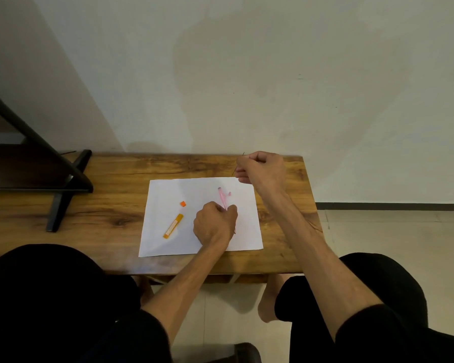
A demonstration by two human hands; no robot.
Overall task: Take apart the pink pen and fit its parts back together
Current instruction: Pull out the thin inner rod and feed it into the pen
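Note:
My left hand is closed around the lower end of the pink pen, whose barrel sticks out over the white paper sheet. A small pink part lies on the sheet just right of the barrel's tip. Raised above the sheet's far right corner, my right hand pinches a thin dark rod that pokes out above and below the fingers. A thin piece shows under my left hand at the paper; what it is I cannot tell.
An orange lead case and its small orange cap lie on the left half of the sheet. The sheet rests on a wooden table against a pale wall. A dark stand's foot sits on the table's left.

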